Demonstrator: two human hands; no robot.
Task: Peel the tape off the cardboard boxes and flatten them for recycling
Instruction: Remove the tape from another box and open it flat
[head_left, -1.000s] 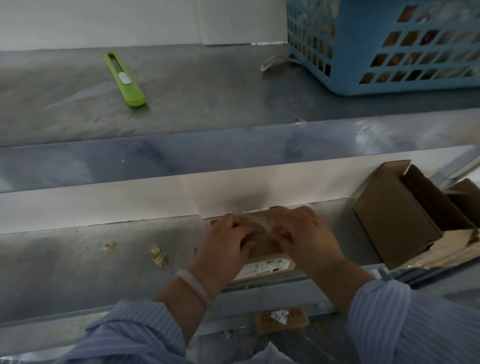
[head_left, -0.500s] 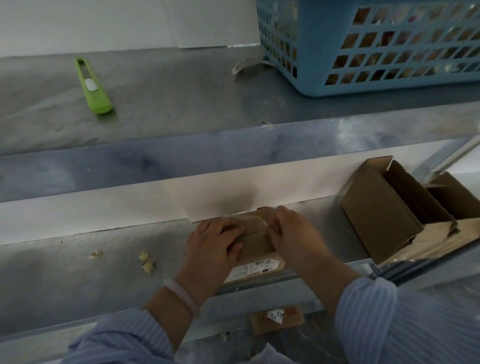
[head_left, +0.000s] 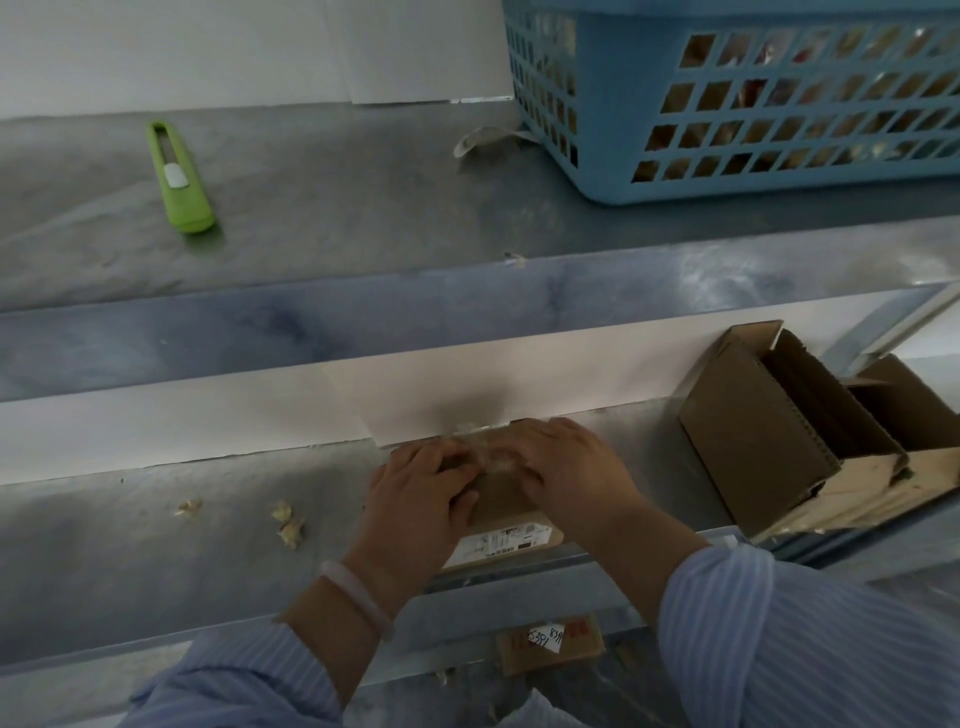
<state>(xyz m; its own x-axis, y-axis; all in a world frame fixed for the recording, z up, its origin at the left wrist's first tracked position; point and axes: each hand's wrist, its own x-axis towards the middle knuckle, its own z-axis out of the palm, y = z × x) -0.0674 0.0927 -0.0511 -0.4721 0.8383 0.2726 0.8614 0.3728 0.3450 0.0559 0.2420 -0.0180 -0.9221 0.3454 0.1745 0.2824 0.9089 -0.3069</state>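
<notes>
Left hand (head_left: 415, 499) grips the small box (head_left: 506, 501), right hand (head_left: 576, 473) pinches its tape (head_left: 488, 453); box reaches the shelf (head_left: 156, 551) lip.

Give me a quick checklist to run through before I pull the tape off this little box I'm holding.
1. Small box steadied: ok, the left hand grips it on the lower shelf.
2. Tape edge lifted enough to pull: cannot tell, the right hand covers that end.
3. Label clear of the tape: ok, it sits at the near end.
4. Green knife available if the tape sticks: ok, it lies on the upper shelf.
5. Open boxes out of the way: ok, they stand apart to the right.
</notes>
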